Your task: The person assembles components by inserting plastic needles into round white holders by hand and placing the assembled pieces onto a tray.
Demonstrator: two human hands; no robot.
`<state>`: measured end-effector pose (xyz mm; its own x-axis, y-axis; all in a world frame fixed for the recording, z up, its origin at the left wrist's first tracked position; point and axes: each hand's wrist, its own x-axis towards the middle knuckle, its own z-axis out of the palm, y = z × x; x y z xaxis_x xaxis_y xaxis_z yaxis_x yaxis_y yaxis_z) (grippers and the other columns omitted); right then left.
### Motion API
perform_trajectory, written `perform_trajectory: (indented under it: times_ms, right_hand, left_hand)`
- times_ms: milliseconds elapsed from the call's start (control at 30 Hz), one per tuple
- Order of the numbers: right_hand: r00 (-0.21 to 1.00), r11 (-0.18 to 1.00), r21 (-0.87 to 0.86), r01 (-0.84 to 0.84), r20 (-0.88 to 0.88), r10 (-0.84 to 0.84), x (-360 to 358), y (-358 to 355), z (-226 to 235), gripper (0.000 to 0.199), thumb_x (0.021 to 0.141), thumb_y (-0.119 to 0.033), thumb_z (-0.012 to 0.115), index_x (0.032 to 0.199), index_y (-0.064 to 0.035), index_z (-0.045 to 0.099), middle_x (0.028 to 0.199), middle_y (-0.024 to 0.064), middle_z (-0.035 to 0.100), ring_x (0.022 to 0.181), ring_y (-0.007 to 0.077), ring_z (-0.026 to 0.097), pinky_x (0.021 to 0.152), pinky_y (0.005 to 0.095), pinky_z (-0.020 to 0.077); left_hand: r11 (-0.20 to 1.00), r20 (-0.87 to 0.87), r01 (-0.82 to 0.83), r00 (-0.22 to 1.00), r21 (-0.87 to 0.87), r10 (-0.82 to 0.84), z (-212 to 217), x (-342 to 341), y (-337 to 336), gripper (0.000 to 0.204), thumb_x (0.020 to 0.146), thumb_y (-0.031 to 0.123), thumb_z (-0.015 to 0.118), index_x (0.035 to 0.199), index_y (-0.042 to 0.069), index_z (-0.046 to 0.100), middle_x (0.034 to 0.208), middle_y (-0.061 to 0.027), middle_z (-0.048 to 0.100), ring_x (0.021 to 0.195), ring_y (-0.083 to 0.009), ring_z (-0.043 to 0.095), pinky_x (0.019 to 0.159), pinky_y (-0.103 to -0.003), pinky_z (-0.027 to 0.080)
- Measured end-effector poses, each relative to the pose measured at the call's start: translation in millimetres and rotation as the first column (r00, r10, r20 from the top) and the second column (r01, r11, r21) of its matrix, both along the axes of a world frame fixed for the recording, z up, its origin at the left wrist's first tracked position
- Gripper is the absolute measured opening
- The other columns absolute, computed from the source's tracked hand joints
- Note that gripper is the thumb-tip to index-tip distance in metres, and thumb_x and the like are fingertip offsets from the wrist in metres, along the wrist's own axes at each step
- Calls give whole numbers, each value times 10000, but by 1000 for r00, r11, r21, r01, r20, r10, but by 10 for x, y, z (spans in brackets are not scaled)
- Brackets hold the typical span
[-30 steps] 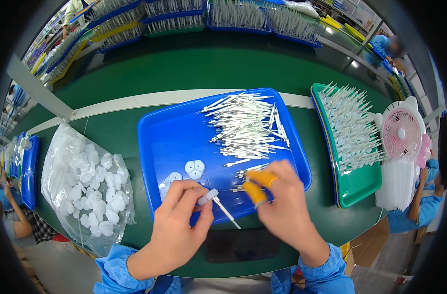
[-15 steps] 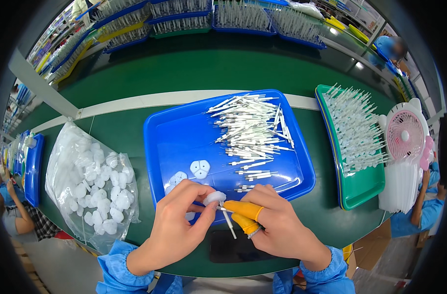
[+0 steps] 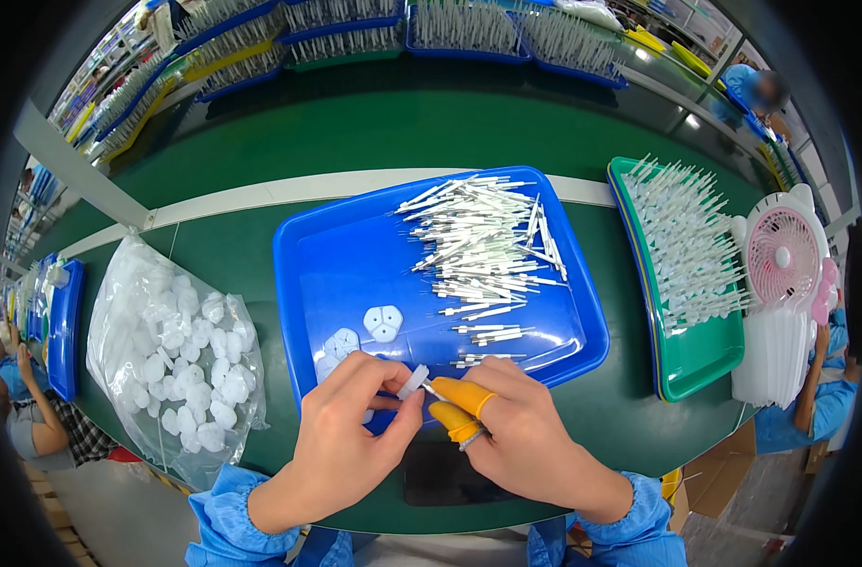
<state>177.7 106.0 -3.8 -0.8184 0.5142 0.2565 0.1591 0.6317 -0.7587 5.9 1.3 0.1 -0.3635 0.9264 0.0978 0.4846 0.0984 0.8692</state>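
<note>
My left hand (image 3: 341, 444) pinches a small white plastic disc (image 3: 413, 381) between thumb and fingertips, tilted on edge. Close against its right side, my right hand (image 3: 535, 430), with yellow covers on two fingers, is closed on a thin rod (image 3: 428, 386). Only the rod's tip shows; the fingers hide the remainder. Both hands are over the near edge of a blue tray (image 3: 346, 246). Inside it lie a heap of thin white rods (image 3: 478, 246) and, nearer my left hand, a few pale three-lobed discs (image 3: 383, 323).
A clear bag (image 3: 181, 350) of white discs lies at left. To the right are a green tray (image 3: 700, 364) of upright rods and a pink-white fan (image 3: 781, 248). A dark flat object (image 3: 450, 477) rests below my hands. Filled trays (image 3: 469, 33) line the back.
The disc has turned from nearly flat to edge-on in my left fingers. The white rod that slanted down below the hands is now mostly hidden by my right fingers.
</note>
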Motion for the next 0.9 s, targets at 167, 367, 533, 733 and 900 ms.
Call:
perform_trajectory:
  times_ms: [167,367,533,733,900]
  right_hand:
    - [995,997,-34,69,-68,-71,-18,-73,-18,367,701,137,727,1062,76,759,853,155,667,748,310,630,647,382,512]
    - [989,996,-24,84,-123,-86,-17,-77,-74,381,669,139,716,1040,65,768,828,146,666,716,309,628,631,376,508]
    - [992,991,-53,123,-23,-124,-98,-115,-61,316,708,116,696,1008,53,772,822,144,672,731,314,633,637,382,507]
    - [968,983,97,153,188,-169,69,264,69,289,746,89,734,1020,20,791,924,126,670,870,319,600,745,404,498]
    - [928,974,203,105,332,-169,103,329,6,255,730,54,728,978,25,777,980,107,596,994,300,539,855,406,440]
  left_hand:
    - [998,-81,15,997,68,-10,-7,4,-18,173,856,-35,768,1008,-27,685,906,-127,662,746,-249,732,684,-329,648]
    - [998,-155,38,987,52,-29,-10,55,-74,192,868,-31,747,1048,-25,679,925,-133,646,726,-261,720,626,-340,600]
    - [998,-217,53,975,31,-45,-66,71,-82,218,881,-25,747,1087,-22,675,969,-138,642,737,-275,722,629,-349,590]
    - [998,-152,-30,988,52,38,19,-38,-10,220,905,-58,723,1120,-37,681,1074,-147,635,878,-277,737,719,-353,654]
    - [998,-38,-59,998,-12,58,34,-120,-11,162,926,-73,698,1085,-51,717,1076,-117,651,918,-204,725,758,-331,672]
